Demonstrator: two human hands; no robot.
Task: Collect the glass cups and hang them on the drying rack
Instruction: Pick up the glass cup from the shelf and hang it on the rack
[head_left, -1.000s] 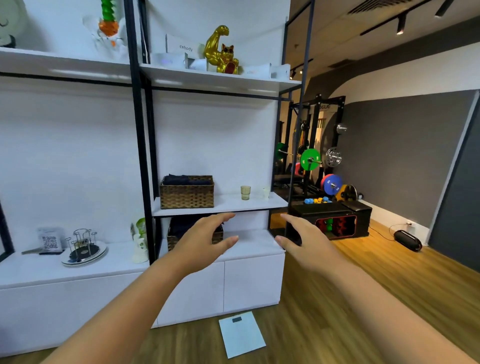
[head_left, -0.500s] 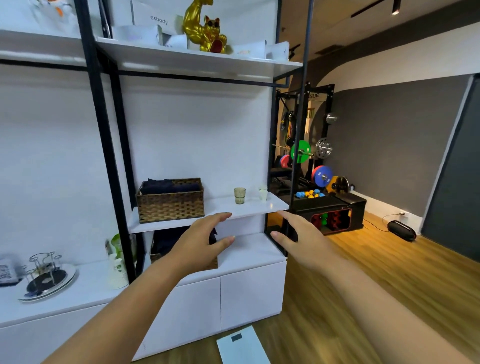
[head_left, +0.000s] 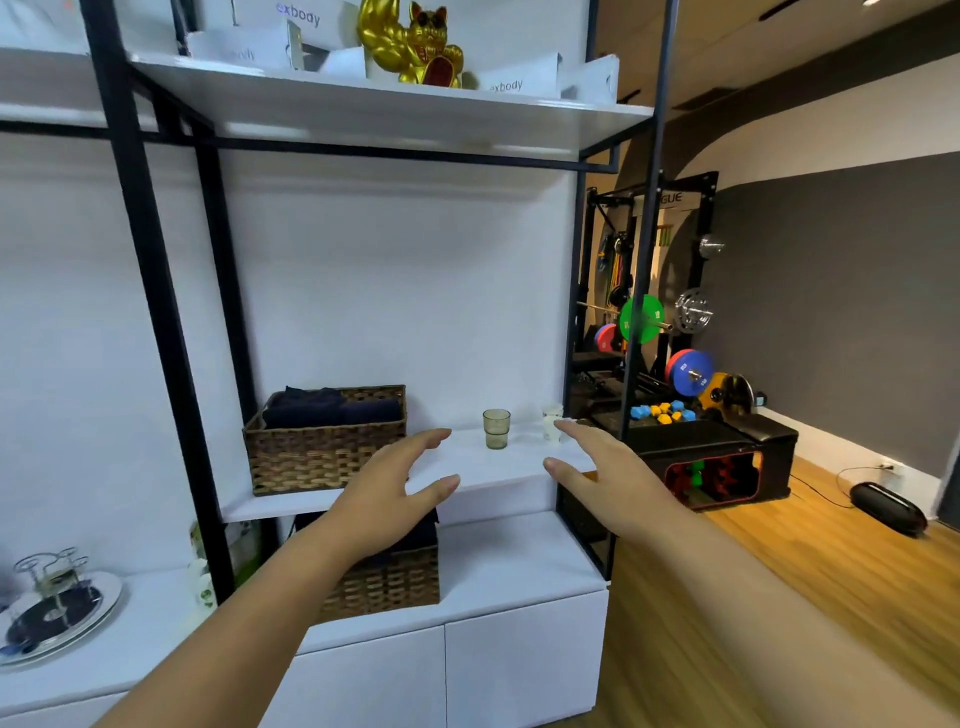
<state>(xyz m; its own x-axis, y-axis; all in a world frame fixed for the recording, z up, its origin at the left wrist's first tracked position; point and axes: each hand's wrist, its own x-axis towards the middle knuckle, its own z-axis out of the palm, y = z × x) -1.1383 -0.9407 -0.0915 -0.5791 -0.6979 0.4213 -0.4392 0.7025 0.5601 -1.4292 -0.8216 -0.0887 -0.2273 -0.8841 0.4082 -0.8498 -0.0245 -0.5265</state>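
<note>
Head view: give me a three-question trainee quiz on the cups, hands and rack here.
1. True or false: the left hand already grips the green glass cup.
2. Which lies nearest the clear cup? A) right hand B) wicker basket C) drying rack
3. Fill in: both cups stand on the white ____.

Key: 1 false, both hands are open and empty; 2 A; 3 shelf.

Wicker basket (head_left: 326, 441) of dark folded cloth, on white shelf (head_left: 498, 467). Gold cat figurine (head_left: 415, 41) on top shelf. Weight plates (head_left: 688, 373) right.
</note>
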